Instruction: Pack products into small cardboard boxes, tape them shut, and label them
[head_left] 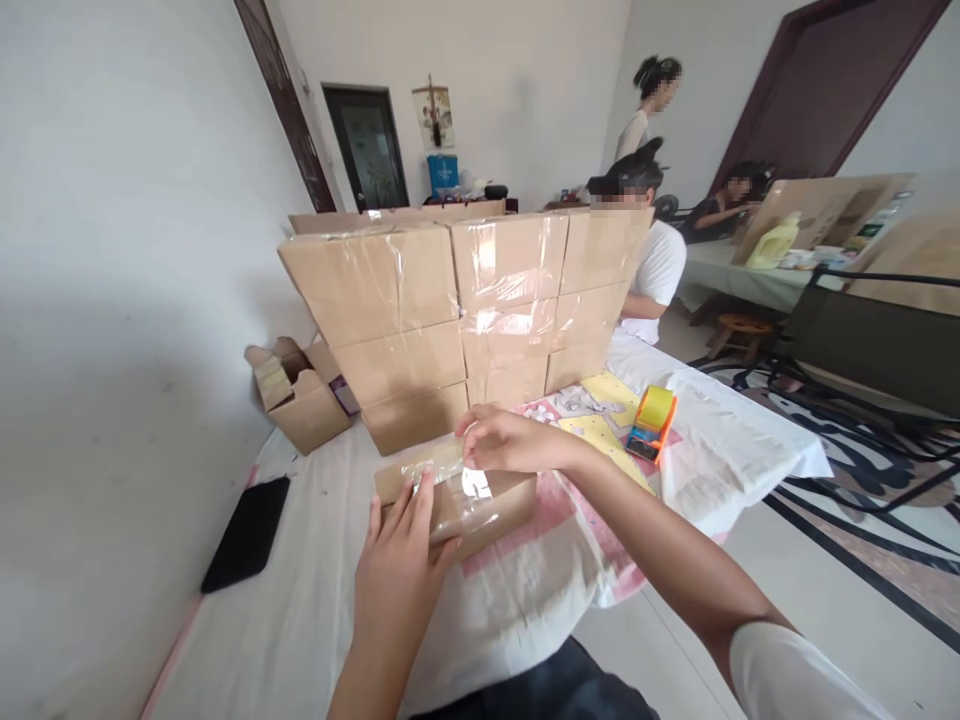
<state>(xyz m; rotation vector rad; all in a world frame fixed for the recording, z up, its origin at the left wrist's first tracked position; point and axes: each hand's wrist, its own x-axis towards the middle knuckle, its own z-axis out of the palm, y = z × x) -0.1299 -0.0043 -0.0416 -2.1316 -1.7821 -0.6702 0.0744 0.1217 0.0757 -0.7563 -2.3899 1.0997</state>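
Observation:
A small cardboard box [480, 510] wrapped in clear tape lies on the white cloth right in front of me. My left hand [401, 560] rests on its near side, fingers stretched flat over the top. My right hand [510, 438] hovers over the box's far edge, fingers curled in a pinch at the tape, beside a shiny strip of it [475, 482]. What the pinch holds is too small to make out.
A wall of taped cardboard boxes [465, 310] stands behind. An open empty box [300, 395] sits at the left, a black phone [246, 533] near the wall. An orange tape dispenser [651, 423] lies at the right. Other people [652, 260] sit and stand beyond.

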